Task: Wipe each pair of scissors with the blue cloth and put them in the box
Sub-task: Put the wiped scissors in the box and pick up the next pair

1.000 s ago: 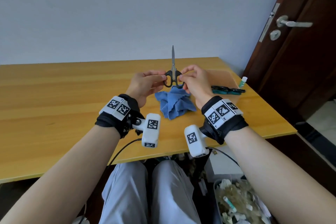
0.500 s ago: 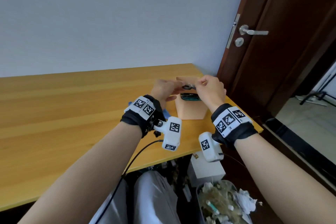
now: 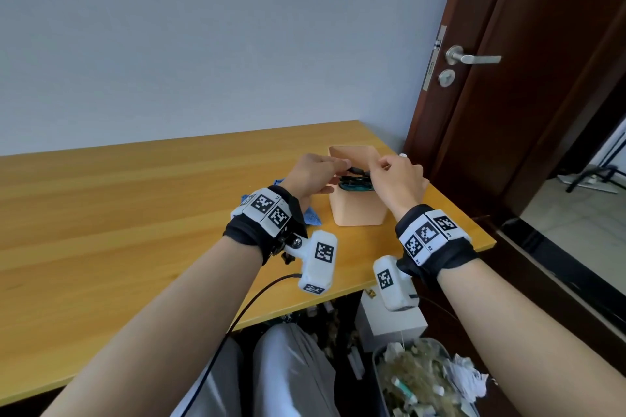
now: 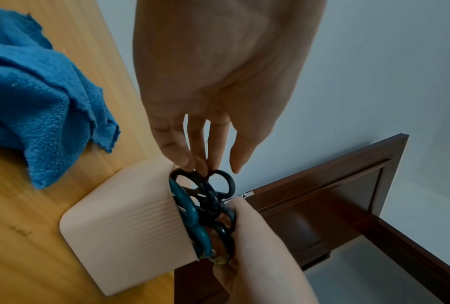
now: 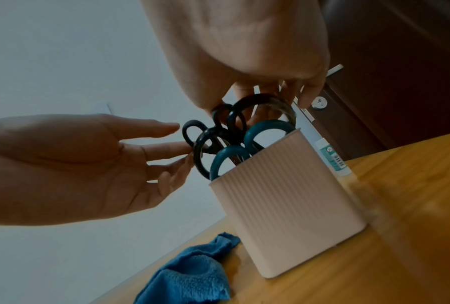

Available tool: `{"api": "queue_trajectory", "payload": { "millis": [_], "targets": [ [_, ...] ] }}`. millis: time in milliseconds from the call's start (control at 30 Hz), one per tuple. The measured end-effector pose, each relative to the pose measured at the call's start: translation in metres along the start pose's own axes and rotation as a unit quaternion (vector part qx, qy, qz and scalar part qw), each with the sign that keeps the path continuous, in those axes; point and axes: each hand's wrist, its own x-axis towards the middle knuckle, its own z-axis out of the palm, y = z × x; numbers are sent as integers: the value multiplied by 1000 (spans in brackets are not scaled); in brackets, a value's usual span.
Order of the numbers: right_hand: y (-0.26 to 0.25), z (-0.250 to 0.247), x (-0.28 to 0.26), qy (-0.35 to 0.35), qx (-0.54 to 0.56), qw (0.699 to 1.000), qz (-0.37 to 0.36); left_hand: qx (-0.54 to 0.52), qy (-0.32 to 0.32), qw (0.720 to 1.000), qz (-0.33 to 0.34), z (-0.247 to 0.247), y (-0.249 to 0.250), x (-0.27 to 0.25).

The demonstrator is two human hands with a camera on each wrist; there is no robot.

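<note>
The beige ribbed box [image 3: 359, 210] stands near the table's right end, with scissors standing in it, handles up. The black-handled scissors [image 5: 218, 131] sit in the box beside a teal pair [image 5: 260, 131] and a larger black pair. My right hand [image 5: 257, 100] pinches the black handles from above. My left hand [image 5: 176, 148] reaches in from the left, its straight fingers touching a black handle ring [image 4: 213, 185]. The blue cloth [image 4: 31, 92] lies crumpled on the table left of the box, partly hidden by my left wrist [image 3: 264, 210] in the head view.
A small glue bottle [image 5: 331, 158] stands just behind the box. The table's right edge [image 3: 474, 223] is close to the box, with a dark wooden door [image 3: 542, 78] beyond it. A full waste bin [image 3: 426, 379] sits on the floor under the table.
One second ago both hands held the black scissors upright above the cloth. Both hands have since moved right to the box, and the scissors now stand in it.
</note>
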Motion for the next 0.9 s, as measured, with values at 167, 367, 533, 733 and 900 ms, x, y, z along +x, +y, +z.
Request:
{"api": "queue_trajectory", "payload": {
  "millis": [167,367,533,733,900],
  "targets": [
    [-1,7,-3,-11,-2,1000,-16,26,-26,999,-1,-6,1,-3],
    [-2,22,-12,26,35,998,-46,100,23,994,-28,-37,-14,-5],
    [-2,20,-7,50,61,996,-52,85,103,983,-130,-71,-43,-2],
    [-30,25,-19,146,47,976,-157,-114,16,963,-244,-62,-61,-1],
    [-60,52,-48,-5,86,953,-291,-171,19,957,-233,-53,-61,-1]
  ]
}}
